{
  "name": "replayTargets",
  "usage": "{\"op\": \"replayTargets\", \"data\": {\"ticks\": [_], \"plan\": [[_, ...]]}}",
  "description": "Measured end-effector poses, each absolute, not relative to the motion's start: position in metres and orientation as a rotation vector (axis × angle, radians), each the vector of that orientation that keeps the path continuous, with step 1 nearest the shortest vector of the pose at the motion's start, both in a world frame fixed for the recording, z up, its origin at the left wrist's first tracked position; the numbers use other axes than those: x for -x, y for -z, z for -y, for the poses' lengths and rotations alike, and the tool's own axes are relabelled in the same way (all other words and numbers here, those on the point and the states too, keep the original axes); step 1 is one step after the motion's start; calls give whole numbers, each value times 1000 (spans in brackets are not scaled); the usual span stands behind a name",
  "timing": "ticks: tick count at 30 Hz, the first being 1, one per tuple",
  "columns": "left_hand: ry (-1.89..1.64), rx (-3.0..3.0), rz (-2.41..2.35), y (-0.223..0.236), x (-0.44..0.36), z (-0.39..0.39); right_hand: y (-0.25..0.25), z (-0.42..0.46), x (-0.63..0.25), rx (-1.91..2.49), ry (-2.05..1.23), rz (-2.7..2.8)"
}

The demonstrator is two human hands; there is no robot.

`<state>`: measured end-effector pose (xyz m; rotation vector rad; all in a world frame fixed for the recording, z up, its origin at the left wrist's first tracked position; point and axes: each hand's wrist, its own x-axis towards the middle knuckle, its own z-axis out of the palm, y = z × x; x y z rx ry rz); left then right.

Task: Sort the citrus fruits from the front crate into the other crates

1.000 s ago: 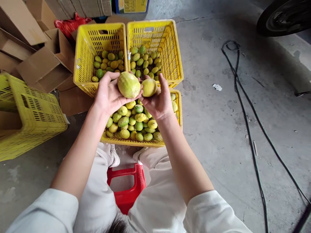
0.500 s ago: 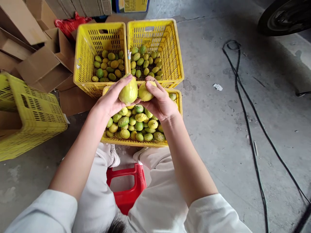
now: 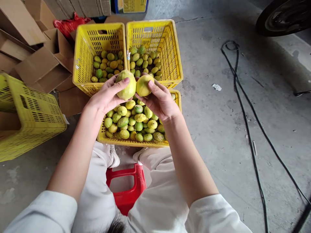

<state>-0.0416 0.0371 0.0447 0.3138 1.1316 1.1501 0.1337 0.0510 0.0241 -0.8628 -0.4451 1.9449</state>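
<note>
My left hand grips a large yellow-green lemon, thumb across its front. In my right hand is a smaller yellow lemon, pressed by the thumb. The two fruits are held side by side, nearly touching, above the near yellow crate. Many green and yellow lemons fill that crate. Behind my hands stand a left yellow crate and a right yellow crate, each with a layer of greener lemons on the bottom. My fingers behind the fruits are partly hidden.
An angled yellow crate stands at the left, beside piled cardboard boxes and a red bag. A red stool is between my legs. Black cable and a wheel are at the right.
Both lemons have turned in my fingers, and my thumbs have shifted on them. My left hand has moved slightly left, and the right lemon has risen a little.
</note>
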Motion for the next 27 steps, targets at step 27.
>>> {"op": "replayTargets", "data": {"ticks": [27], "plan": [[-1198,-452,-1162,-41,41,-35,-9,-49,-132,948,-1913,335]]}}
